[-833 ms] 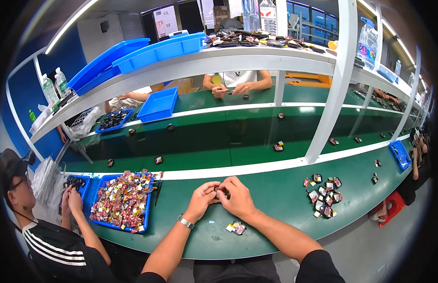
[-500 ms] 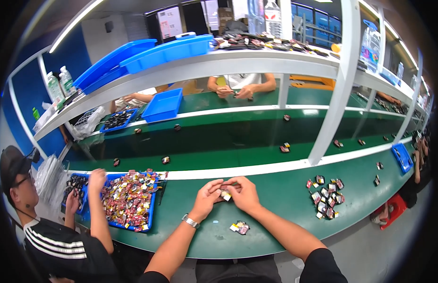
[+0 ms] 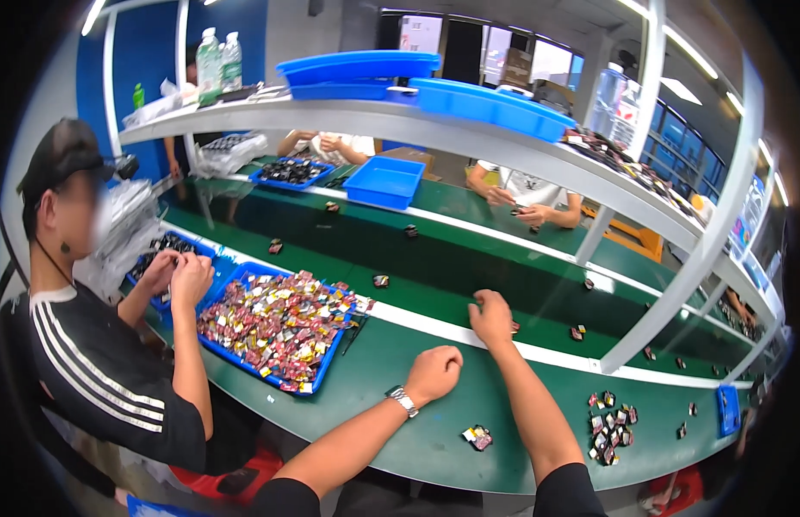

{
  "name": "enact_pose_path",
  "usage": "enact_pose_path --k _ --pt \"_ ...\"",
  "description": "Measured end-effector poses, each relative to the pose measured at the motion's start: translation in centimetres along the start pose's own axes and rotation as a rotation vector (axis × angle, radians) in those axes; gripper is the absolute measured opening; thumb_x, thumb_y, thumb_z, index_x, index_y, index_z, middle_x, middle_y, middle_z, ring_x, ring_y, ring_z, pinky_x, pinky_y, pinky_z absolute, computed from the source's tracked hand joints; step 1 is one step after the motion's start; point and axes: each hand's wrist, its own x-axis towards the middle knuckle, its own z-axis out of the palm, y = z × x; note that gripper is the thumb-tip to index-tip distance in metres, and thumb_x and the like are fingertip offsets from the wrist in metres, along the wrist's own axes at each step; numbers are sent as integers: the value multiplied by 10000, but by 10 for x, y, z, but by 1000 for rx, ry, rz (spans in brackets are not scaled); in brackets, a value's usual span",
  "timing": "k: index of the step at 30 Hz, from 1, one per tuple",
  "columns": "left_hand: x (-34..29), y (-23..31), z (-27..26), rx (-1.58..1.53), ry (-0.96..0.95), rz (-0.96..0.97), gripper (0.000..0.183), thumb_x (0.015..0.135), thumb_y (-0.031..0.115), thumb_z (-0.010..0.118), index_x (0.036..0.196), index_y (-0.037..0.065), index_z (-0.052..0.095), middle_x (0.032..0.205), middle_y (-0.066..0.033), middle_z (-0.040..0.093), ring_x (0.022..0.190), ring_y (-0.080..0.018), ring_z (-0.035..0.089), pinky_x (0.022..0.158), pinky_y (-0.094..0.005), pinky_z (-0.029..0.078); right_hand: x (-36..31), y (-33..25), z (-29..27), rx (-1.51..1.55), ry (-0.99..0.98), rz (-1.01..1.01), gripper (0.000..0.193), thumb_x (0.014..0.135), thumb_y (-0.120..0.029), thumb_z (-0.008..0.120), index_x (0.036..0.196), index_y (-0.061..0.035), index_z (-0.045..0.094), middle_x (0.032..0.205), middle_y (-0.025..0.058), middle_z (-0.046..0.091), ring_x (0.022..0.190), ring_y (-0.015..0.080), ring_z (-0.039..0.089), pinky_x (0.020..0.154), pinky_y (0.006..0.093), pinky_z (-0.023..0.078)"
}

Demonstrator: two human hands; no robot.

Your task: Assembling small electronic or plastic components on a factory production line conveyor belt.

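Observation:
My right hand [image 3: 490, 318] reaches over the white rail above the dark green belt, fingers bent and somewhat apart, with nothing visible in them. Right beside it, partly hidden by the hand, lies a small dark piece with a reddish label [image 3: 514, 327]. Lower and to the left, my left hand [image 3: 435, 373] is closed above the green bench; whatever it holds, if anything, is hidden. A small labelled piece in red, yellow and white [image 3: 478, 437] lies on the bench between my forearms. A loose group of similar pieces [image 3: 613, 428] sits to the right.
At left, a blue tray [image 3: 311, 388] is heaped with labelled pieces; a seated co-worker [image 3: 99, 362] handles something beside it. The white rail [image 3: 417, 320] borders the belt, where scattered pieces lie. A slanting white post [image 3: 667, 284] stands at right, under a shelf with blue trays [image 3: 490, 108].
My view has turned left. My hands, together around a small labelled piece before, have parted: the right has gone forward over the belt, the left stays above the bench, closed.

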Motion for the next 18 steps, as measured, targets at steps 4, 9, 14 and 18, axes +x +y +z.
enact_pose_path --k 4,9,14,18 --pt "-2 0 -4 65 -136 -4 129 813 88 512 820 27 626 823 -171 654 771 -386 618 696 -470 495 26 -72 62 91 -304 -115 446 759 -233 756 1121 -12 619 1083 177 644 916 308 667 836 399 530" --pt "-3 -4 -2 134 -223 -58 175 839 158 577 948 36 640 905 -206 664 854 -414 619 746 -492 497 66 -137 115 -62 -479 46 626 740 -337 773 1169 58 546 1158 251 602 1065 364 613 935 428 491" --pt "1 -14 9 136 -219 36 227 848 201 589 990 29 633 933 -205 671 851 -414 623 744 -484 503 73 -128 135 -229 -456 67 582 728 -289 767 1138 58 542 1143 257 613 1114 369 601 947 432 492" --pt "2 3 -5 48 -195 -54 161 843 134 535 888 27 648 888 -196 668 851 -402 629 762 -470 507 65 -108 86 87 -429 29 524 716 -215 749 1142 30 566 1062 210 670 1029 324 656 907 394 513"
